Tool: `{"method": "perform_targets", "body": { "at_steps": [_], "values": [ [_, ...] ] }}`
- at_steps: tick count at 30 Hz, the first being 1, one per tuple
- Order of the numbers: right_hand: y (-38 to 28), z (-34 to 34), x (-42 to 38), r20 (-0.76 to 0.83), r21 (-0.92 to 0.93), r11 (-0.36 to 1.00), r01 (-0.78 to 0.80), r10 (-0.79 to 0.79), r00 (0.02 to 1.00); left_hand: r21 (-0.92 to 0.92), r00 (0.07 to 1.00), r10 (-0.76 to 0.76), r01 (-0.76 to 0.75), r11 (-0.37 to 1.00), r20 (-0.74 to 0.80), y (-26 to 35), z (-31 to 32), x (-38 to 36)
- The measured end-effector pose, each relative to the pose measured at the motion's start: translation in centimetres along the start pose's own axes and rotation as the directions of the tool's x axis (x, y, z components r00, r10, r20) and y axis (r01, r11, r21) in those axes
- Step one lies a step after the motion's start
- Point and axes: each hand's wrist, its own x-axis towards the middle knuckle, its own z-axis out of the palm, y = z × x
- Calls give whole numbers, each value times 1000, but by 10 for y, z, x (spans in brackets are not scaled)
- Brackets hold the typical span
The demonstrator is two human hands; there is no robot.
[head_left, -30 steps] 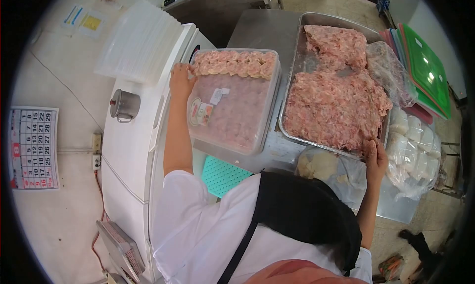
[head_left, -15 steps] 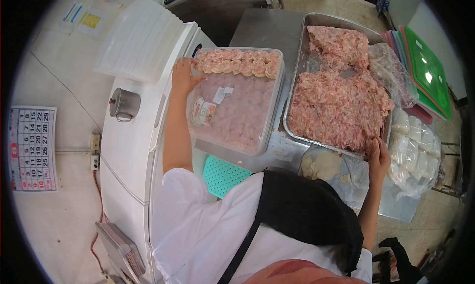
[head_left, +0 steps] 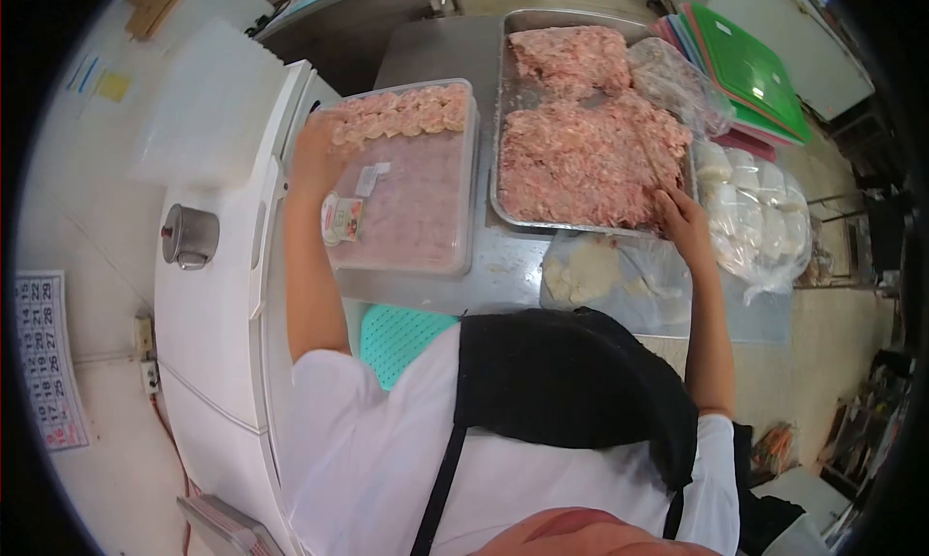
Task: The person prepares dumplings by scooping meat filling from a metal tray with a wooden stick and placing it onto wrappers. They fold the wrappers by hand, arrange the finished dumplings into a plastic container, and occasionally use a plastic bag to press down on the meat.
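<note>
A clear plastic container [head_left: 464,217] holds meat-topped dumplings [head_left: 426,109] in rows along its far side. A translucent sheet with stickers [head_left: 406,208] covers the layer below. My left hand [head_left: 317,142] is at the container's far left corner, touching the end of the dumpling rows; its fingertips blur into them. To the right, a metal tray [head_left: 497,183] carries ground meat filling [head_left: 590,159] in two masses. My right hand [head_left: 683,223], closed at the tray's near right corner, grips a thin stick-like utensil [head_left: 646,151] that rests against the meat.
Dough wrappers [head_left: 581,270] lie on plastic below the tray. Bagged white rounds [head_left: 755,208] and stacked coloured lids [head_left: 745,67] are at the right. A metal cup [head_left: 191,235] and stacked clear plastic [head_left: 213,111] sit on the white appliance [head_left: 218,314]. A turquoise basket [head_left: 402,338] is near my body.
The view has shifted, so the table's contents appear further left and higher. My left hand stays at the dumpling rows, its fingers now less distinct. My right hand remains at the tray corner with the utensil.
</note>
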Motion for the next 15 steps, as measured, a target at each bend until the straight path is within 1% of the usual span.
{"method": "perform_targets", "body": {
  "at_steps": [1,2,4,5,6,7,8,10,13,15],
  "values": [
    [-11,-1,1,26,-101,995,17,-15,1000,-173,998,4,8,985,64,31,2,-5],
    [-8,5,6,-8,-163,974,157,-160,987,-339,992,18,26,941,128,64,7,-13],
    [-25,8,22,11,-314,883,349,-364,931,-612,935,69,170,772,347,130,23,-33],
    [-37,11,29,37,-383,815,435,-457,889,-605,866,168,178,776,470,160,33,-38],
    [-56,16,34,51,-456,791,408,-434,899,-739,816,220,326,590,535,182,54,-54],
    [-74,21,40,65,-526,760,381,-411,909,-761,778,387,172,626,494,195,81,-61],
    [-78,29,50,86,-590,694,413,-454,887,-776,707,542,15,630,453,206,107,-70],
    [-77,43,68,143,-700,541,466,-533,834,-820,660,641,-65,569,392,222,156,-89],
    [-75,47,72,265,-716,417,559,-579,771,-720,744,614,-271,638,263,232,194,-116],
    [-65,40,68,356,-717,380,585,-522,775,-672,749,598,-289,682,285,220,209,-128]
  ]
}}
